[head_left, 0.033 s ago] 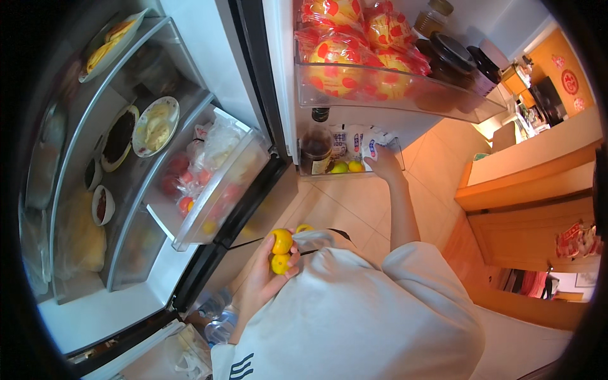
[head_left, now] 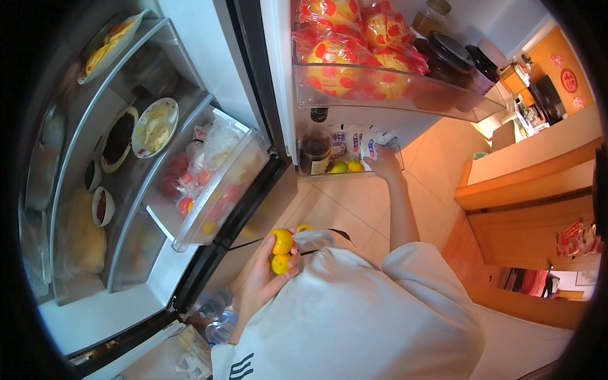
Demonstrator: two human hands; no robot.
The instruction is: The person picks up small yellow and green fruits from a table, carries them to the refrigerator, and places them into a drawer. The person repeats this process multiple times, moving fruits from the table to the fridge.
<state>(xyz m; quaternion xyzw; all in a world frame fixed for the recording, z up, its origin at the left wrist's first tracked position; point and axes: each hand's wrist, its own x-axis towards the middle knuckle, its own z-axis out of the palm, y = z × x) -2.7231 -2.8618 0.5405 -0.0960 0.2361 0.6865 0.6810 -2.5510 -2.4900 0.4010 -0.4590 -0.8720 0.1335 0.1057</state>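
Note:
My left hand [head_left: 258, 277] is closed around two round yellow citrus fruits [head_left: 281, 242], one above the other, in front of my shirt. Another yellow fruit [head_left: 304, 228] shows just beyond them; what supports it is hidden. My right hand [head_left: 385, 163] reaches into the lower door bin [head_left: 354, 175], its fingers closed on a white plastic packet [head_left: 368, 148] with blue print. More white packets [head_left: 345, 140] stand beside it. Left of my right hand, a green citrus fruit [head_left: 339, 166] and a yellow one [head_left: 354, 166] lie in the bin, next to a dark bottle [head_left: 315, 147].
Above, a clear door bin [head_left: 405, 92] holds wrapped red-and-yellow packages [head_left: 335, 63] and dark-lidded jars [head_left: 451, 52]. At left are fridge shelves with dishes [head_left: 156, 126] and a pulled-out drawer [head_left: 218, 190] of bagged fruit. Plastic bottles [head_left: 220, 326] stand low by my left arm.

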